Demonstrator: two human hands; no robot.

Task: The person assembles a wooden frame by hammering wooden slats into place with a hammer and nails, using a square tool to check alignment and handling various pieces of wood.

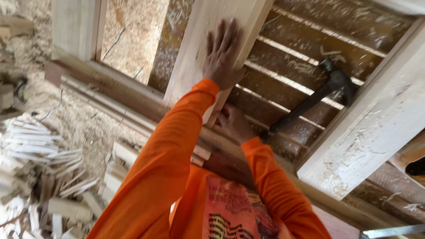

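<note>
My left hand (221,55) lies flat, fingers spread, on the face of a pale wooden plank (195,48) that slants across a slatted wooden bench (292,57). My right hand (233,124) curls around the near end of this plank from below and grips its edge. Both arms wear orange sleeves. A dark hammer (310,99) lies on the bench slats just right of my right hand, its head pointing away from me.
A second, wider pale plank (376,128), strewn with wood chips, crosses the bench at the right. Several wooden offcuts (48,172) are heaped on the sawdust-covered floor at the left. A metal strip (392,231) shows at the bottom right corner.
</note>
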